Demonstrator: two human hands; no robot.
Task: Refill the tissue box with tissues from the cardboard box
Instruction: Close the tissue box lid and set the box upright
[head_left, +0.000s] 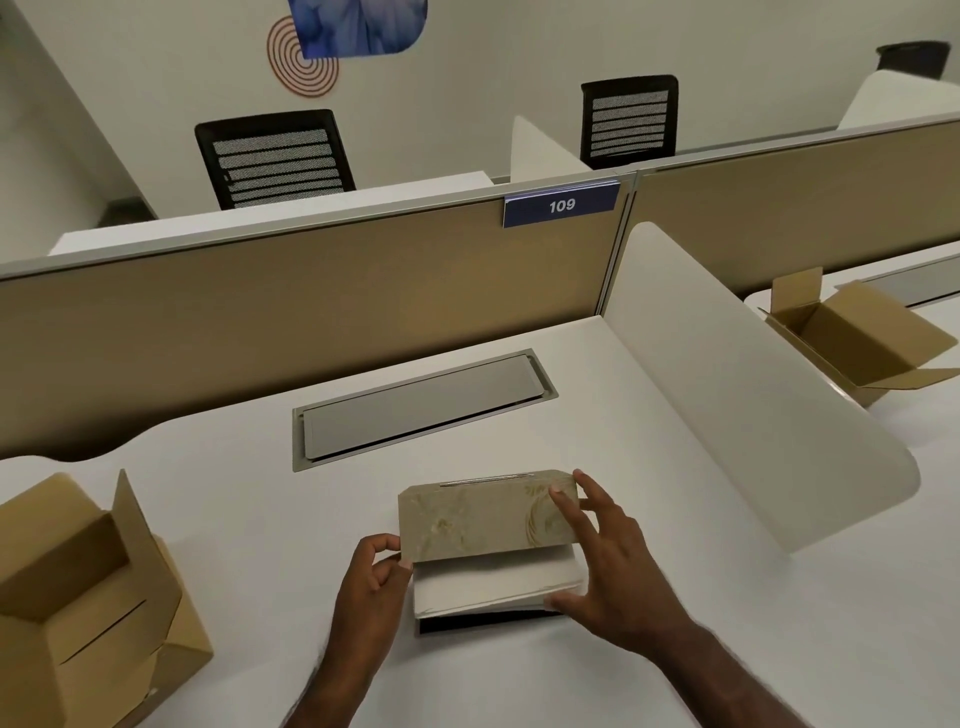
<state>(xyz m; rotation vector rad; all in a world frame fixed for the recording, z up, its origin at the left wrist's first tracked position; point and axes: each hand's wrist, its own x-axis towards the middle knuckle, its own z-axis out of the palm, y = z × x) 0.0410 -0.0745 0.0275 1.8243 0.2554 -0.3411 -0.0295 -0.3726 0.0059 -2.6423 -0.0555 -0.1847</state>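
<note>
The white surface (649, 519) carries everything, walled off at the far side by a tan partition (311, 291) and at the right by a curved white divider (727, 374). A grey cable hatch (421, 405) lies shut in the surface, just beyond the work.

At the near left edge sits an open carton (93, 597), flaps up, within easy reach of the left arm; it is probably the supply, though nothing inside it shows from here. A second open carton (852, 338) lies well apart on the next desk to the right.

Near centre is the tissue box (483, 514), a patterned beige cover tilted up on its far edge so that its underside opens toward the person. Below it a white tissue stack (498, 582) rests on a dark base (488, 621), touching the cover's lower edge. The tilt seems meant to let the cover swing over the stack rather than drop on it blind.

The left hand (374, 587) has its grip closed on the cover's lower left corner, thumb and fingers pinching it to steady the hinge side. The right hand (608, 577) is spread: fingers rest on the cover's right end, while the thumb presses the stack's right edge, likely keeping the tissues squared. Refilling looks nearly done, with closing the cover left.
</note>
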